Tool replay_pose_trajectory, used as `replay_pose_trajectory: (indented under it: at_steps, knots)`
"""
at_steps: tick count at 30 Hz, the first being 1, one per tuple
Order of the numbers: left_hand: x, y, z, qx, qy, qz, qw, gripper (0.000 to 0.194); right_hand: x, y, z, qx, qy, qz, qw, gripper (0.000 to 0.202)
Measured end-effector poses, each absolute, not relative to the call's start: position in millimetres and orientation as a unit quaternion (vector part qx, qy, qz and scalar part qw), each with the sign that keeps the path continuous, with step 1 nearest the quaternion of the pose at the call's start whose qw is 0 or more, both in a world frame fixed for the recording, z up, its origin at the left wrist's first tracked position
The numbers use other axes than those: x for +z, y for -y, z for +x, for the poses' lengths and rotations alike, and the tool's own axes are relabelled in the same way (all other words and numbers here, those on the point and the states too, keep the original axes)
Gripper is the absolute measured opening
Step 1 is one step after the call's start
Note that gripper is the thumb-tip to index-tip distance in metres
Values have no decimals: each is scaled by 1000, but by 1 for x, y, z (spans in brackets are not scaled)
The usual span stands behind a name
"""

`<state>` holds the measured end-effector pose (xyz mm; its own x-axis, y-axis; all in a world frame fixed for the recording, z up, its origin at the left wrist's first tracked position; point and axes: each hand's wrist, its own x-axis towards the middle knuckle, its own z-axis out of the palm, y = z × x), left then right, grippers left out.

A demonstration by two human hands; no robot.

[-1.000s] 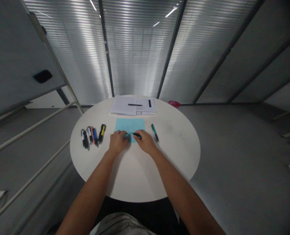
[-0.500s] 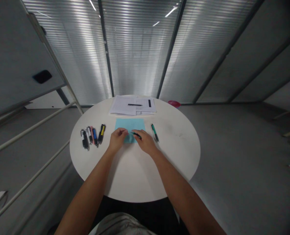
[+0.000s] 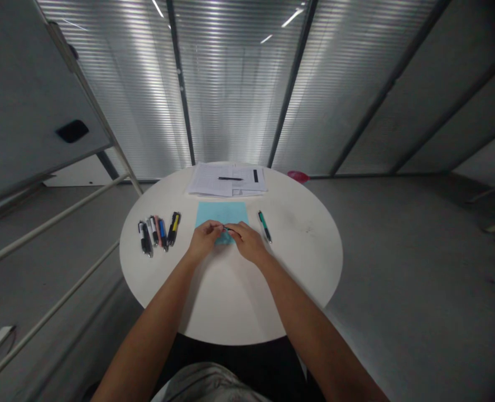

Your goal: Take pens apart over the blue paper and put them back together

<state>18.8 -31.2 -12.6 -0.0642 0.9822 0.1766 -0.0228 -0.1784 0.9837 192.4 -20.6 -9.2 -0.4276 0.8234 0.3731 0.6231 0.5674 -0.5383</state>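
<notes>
Above the near part of a light blue sheet, my two hands meet around a small dark pen. My right hand grips the pen's body between thumb and fingers. At the pen's left end, the fingertips of my left hand are pinched together; any tiny part between them is hidden. A green and black pen lies on the table just right of the sheet.
Several pens lie grouped on the left of the round white table. Toward the back, a black pen rests on printed papers. A whiteboard frame stands at left, and a pink object sits behind the table.
My left hand has moved slightly right, closing the gap to the pen's thin end. The pen in my right hand is now mostly covered by fingers.
</notes>
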Motion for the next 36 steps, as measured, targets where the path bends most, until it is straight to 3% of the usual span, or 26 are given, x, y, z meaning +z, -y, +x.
replay_pose_trajectory:
  at_steps: [9, 24, 36]
  knots:
    - [-21, 27, 16, 540, -483, 559, 403, 22, -8, 22, 192, 141, 838, -452, 272, 33]
    - [-17, 29, 14, 507, -492, 565, 427, 32, -17, 13, 192, 193, 826, -399, 349, 12]
    - [-6, 36, 16, 505, -459, 537, 496, 35, -16, 16, 192, 210, 819, -379, 376, 10]
